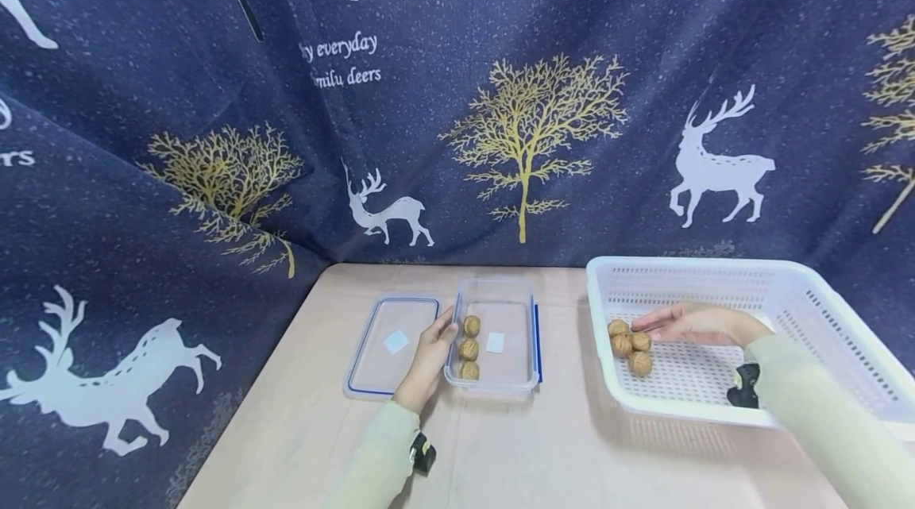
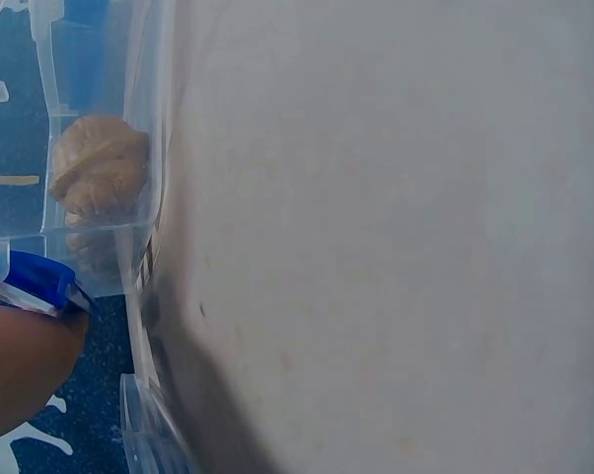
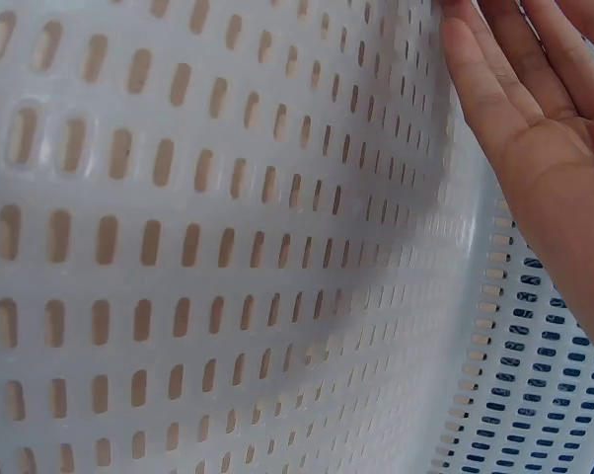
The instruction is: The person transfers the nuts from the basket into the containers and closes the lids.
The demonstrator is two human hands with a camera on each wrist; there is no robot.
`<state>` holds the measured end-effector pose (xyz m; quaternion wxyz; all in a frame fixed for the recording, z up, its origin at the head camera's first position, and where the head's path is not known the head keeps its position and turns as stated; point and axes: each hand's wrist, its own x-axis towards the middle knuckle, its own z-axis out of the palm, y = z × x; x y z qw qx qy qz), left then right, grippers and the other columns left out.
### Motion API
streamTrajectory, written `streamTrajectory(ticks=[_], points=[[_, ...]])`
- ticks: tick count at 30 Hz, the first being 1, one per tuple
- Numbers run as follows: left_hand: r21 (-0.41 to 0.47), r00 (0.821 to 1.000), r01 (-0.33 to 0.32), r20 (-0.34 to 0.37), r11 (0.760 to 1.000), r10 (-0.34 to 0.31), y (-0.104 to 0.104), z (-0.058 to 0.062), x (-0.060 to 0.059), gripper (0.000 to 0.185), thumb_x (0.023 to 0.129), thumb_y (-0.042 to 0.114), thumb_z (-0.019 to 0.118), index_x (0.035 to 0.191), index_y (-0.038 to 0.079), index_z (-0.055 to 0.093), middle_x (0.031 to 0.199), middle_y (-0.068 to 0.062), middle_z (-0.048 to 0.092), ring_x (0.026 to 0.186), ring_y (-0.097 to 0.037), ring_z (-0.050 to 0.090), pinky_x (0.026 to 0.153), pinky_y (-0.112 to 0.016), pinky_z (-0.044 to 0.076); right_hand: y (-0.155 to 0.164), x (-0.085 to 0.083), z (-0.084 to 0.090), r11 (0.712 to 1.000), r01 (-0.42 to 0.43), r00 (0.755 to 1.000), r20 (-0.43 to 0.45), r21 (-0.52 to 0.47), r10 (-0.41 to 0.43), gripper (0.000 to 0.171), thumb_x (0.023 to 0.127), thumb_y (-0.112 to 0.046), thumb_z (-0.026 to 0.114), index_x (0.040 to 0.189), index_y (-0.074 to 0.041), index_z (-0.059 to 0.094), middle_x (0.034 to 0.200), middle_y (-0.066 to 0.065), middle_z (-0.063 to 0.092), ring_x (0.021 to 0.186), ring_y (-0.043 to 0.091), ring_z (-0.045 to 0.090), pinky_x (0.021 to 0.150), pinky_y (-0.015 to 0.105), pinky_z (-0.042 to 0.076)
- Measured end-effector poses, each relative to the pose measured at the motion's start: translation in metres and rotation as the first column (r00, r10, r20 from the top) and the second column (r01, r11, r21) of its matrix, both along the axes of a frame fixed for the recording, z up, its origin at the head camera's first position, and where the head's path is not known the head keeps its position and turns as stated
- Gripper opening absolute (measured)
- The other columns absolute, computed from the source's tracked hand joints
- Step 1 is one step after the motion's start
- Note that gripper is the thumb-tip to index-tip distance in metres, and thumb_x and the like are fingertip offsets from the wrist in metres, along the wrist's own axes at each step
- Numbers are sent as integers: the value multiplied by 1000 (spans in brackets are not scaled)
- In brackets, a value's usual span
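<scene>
Walnuts appear in two groups: four at the left end of the white perforated basket, and three in a row along the left wall of the clear container. From my remote post I see the right hand above the basket floor, its fingers straight and lying close together, pinching nothing that I can make out; the fingertips are just beside the upper walnuts, though I cannot tell whether they touch. I see the left hand at the container's left side, fingers extended and relaxed, a digit against the blue latch in the left wrist view. Left of the container, the blue-edged lid lies flat on the table.
</scene>
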<state>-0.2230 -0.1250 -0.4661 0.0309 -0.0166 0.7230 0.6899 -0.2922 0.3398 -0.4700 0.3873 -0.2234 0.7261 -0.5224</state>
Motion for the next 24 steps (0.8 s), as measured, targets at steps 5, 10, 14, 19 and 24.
streamTrajectory(ticks=[5, 10, 14, 19, 24], points=[[14, 1000, -10, -12, 1000, 10, -1, -9, -6, 47, 100, 7, 44, 145, -3, 36, 151, -25, 30, 140, -44, 22, 115, -55, 17, -5, 2, 0, 1000, -14, 1000, -17, -28, 14, 45, 97, -1, 48, 139, 10, 40, 147, 24, 37, 121, 0, 49, 99, 14, 40], [7, 1000, -8, -3, 1000, 8, -3, -20, -13, 47, 100, 8, 44, 145, -2, 35, 151, -24, 30, 141, -43, 22, 115, -54, 17, -6, 2, -1, 1000, 2, 999, -52, 5, -1, 45, 95, -2, 52, 137, 10, 43, 144, 27, 40, 117, 0, 51, 96, 10, 40], [10, 1000, -8, 7, 1000, 8, -5, -27, -17, 48, 100, 9, 44, 146, 1, 35, 152, -23, 29, 142, -41, 20, 116, -54, 17, -6, 1, -2, 999, 18, 995, -97, 40, -14, 45, 94, -5, 56, 135, 9, 47, 141, 31, 41, 114, 0, 53, 94, 11, 41], [3, 1000, -28, 5, 1000, 28, -5, -32, -19, 48, 100, 11, 45, 147, 4, 37, 153, -21, 30, 142, -40, 20, 116, -53, 17, -6, -2, -5, 999, 18, 994, -113, 40, -13, 43, 93, -4, 58, 132, 9, 50, 138, 26, 48, 113, 1, 54, 93, 11, 42], [3, 1000, -24, 1, 1000, 24, -4, -32, -19, 47, 100, 10, 45, 146, 3, 37, 152, -21, 31, 142, -39, 22, 116, -52, 17, -6, 0, -4, 996, 33, 990, -142, 83, -21, 42, 93, -7, 59, 132, 8, 52, 137, 25, 50, 113, 0, 53, 111, 45, 35]])
